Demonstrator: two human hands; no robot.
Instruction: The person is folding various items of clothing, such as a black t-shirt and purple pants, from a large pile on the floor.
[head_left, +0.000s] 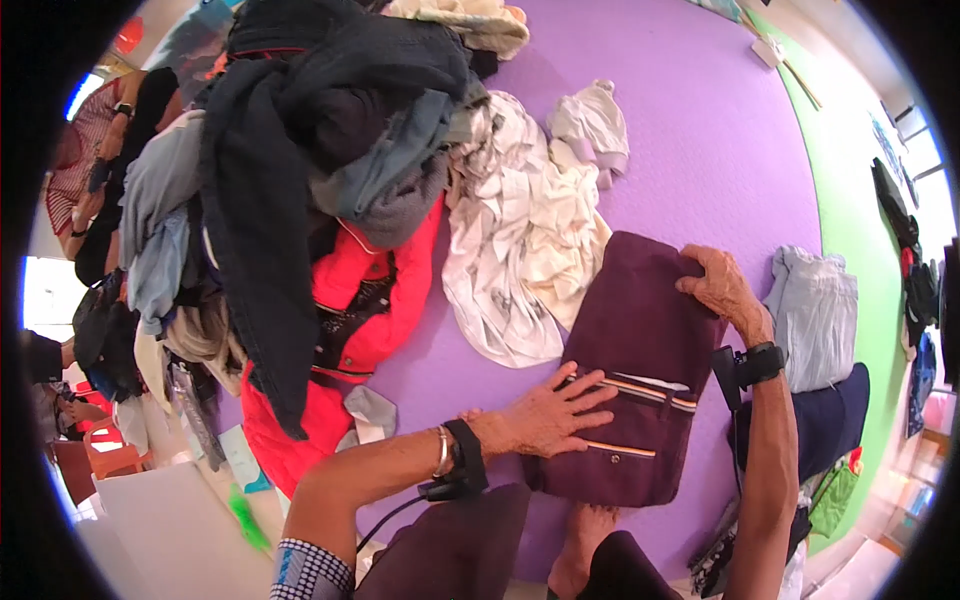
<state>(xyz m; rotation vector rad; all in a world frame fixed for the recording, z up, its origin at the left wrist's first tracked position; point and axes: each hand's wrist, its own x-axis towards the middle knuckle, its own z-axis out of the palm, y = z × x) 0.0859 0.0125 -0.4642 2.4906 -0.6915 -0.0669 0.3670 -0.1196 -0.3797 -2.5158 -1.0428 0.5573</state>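
Observation:
Folded maroon trousers (645, 330) lie before me on a purple surface, their striped waistband trim and a buttoned pocket facing up. My left hand (551, 412) rests flat on them near the waistband, fingers spread. At their upper right edge is my right hand (724, 289), thumb and fingers bent against the cloth; whether it pinches the fabric cannot be made out. Just beyond the trousers is a loose heap of white and cream clothes (517, 225).
A tall pile of dark clothes (360, 97) rises at left, above a red padded garment (409, 300). Folded light-blue clothing (814, 315) and a folded navy garment (802, 427) lie at right. A person (112, 165) is at the far left.

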